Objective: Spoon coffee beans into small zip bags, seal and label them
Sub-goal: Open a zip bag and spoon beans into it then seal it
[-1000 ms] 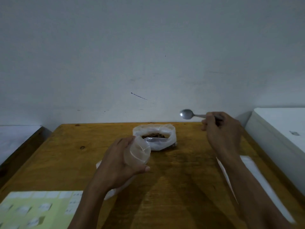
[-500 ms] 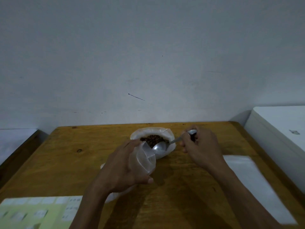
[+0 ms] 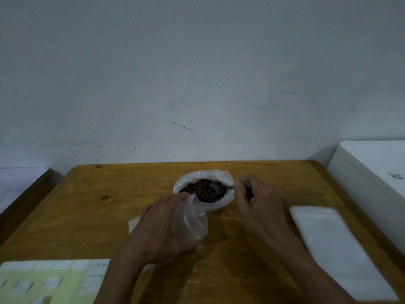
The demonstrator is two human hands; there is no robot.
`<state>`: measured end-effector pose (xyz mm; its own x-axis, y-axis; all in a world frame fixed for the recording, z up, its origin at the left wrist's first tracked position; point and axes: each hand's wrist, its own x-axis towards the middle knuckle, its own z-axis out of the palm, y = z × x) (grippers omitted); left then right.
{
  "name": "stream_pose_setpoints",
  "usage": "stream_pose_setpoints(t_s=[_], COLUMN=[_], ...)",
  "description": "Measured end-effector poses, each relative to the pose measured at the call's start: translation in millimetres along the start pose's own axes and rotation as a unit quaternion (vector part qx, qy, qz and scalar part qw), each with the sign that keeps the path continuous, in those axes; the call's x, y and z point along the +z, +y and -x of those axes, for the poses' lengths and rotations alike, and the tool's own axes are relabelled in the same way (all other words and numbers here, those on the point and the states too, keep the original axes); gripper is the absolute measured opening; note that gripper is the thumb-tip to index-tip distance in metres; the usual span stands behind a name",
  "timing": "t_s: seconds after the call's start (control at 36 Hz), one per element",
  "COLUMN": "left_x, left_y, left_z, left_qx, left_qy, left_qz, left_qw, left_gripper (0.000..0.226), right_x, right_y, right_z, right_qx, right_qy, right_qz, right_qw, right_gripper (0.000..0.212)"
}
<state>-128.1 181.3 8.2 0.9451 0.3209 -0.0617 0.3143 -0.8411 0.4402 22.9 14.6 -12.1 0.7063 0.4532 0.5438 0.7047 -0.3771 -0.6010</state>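
- head view is showing the right hand gripping the spoon, its bowl lying in the coffee beans
- left hand is clasping the small zip bag, its open mouth sitting just near-left of the bean bag

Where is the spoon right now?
The spoon is in the right hand, its bowl dipped into the coffee beans in the big open bag mid-table.

One head-worn camera looks forward and down, close over the wooden table, facing the wall.
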Motion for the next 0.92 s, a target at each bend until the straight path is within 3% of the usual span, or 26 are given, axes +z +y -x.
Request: stream_pose_setpoints(t_s=[0.14, 0.28, 0.47, 0.69, 0.81, 0.92], left_x=[6.4, 6.9, 6.3, 5.1, 6.8, 8.1], left_y=[-2.8, -1.8, -2.1, -6.6, -9.5, -9.5], left_z=[-1.8, -0.6, 1.9, -4.2, -5.3, -6.5], left_qx=[0.018, 0.022, 0.012, -0.051, -0.057, -0.052], left_qy=[0.009, 0.046, 0.118, 0.147, 0.149, 0.15], left_qz=[0.012, 0.056, 0.097, 0.123, 0.148, 0.17], left_qw=[1.0, 0.997, 0.988, 0.98, 0.976, 0.973], left_gripper=[0.118, 0.115, 0.106, 0.119, 0.116, 0.11], right_x=[9.7, 5.7, -7.6, -25.2, -30.2, -27.9], right_y=[2.0, 2.4, 0.3, -17.8, -37.0, -50.0], right_z=[8.9, 4.3, -6.5, -17.5, -15.4, -5.9], right_qx=[0.225, 0.308, 0.315, 0.296, 0.23, 0.083], right_qy=[0.007, 0.052, 0.084, 0.076, 0.041, -0.05], right_qz=[-0.153, -0.209, -0.26, -0.347, -0.332, -0.242], right_qw=[0.962, 0.927, 0.909, 0.887, 0.914, 0.965], right_gripper=[0.016, 0.012, 0.017, 0.018, 0.012, 0.012])
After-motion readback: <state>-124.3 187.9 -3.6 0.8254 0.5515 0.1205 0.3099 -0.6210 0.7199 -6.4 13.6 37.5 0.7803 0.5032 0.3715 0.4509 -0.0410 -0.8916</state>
